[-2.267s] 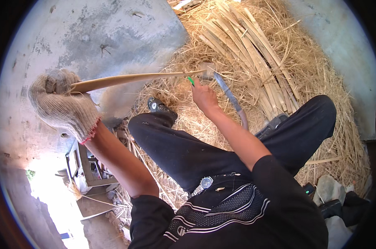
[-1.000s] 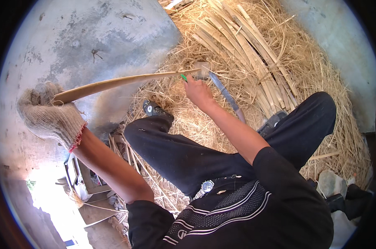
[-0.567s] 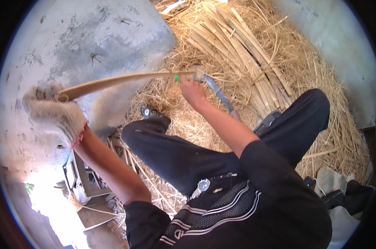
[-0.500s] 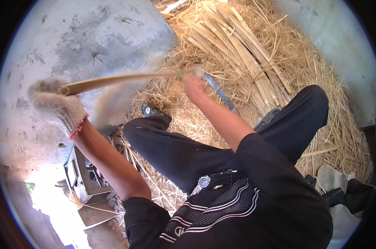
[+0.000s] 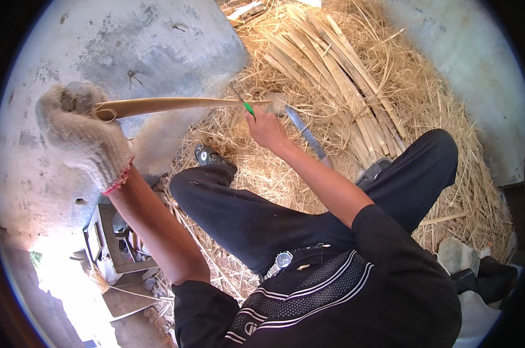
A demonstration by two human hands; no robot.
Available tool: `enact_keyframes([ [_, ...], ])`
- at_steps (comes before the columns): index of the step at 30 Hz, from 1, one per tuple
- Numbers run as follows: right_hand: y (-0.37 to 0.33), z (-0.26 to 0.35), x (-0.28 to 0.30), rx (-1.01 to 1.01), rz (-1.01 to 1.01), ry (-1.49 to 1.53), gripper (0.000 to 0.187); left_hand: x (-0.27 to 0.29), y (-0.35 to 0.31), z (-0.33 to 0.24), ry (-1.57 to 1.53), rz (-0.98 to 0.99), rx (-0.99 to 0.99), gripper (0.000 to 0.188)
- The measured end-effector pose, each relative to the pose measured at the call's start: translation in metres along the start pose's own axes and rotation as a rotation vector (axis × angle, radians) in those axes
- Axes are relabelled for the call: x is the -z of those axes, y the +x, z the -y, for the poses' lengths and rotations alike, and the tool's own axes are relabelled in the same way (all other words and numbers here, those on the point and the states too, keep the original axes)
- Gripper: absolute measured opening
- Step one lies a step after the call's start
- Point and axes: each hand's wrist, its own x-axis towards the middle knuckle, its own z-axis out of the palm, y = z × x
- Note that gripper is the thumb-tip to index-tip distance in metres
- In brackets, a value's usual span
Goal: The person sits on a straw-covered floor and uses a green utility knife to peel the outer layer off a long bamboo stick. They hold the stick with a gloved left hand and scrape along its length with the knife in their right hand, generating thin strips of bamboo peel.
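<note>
A knitted off-white glove (image 5: pixel 97 139) with a red-edged cuff (image 5: pixel 119 179) covers the left hand (image 5: pixel 80 119); the right hand (image 5: pixel 268 129) is bare. The black shirt (image 5: pixel 398 296) has short sleeves (image 5: pixel 203 310), a dotted grey panel (image 5: pixel 323 281), paired white stripes (image 5: pixel 272 294) and a round emblem (image 5: pixel 250 329). Below are black trousers (image 5: pixel 245 217), a silver watch (image 5: pixel 283 260) at the waist and a dark shoe (image 5: pixel 216 158) with a white mark (image 5: pixel 203 156).

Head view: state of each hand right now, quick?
Left hand: gloved, closed, holding the wide end of a pale strip.
Right hand: bare, closed, holding a green-handled tool.
</note>
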Motion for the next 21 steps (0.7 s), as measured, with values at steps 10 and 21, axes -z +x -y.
enact_keyframes([
  [10,0.029,-0.016,-0.026,0.027,0.053,-0.172,0.029,0.039,0.021,0.015,0.251,-0.167,-0.2,0.024],
  [21,0.041,-0.074,-0.03,-0.226,0.181,0.156,0.042,0.008,-0.006,0.012,0.161,-0.339,-0.085,0.017],
])
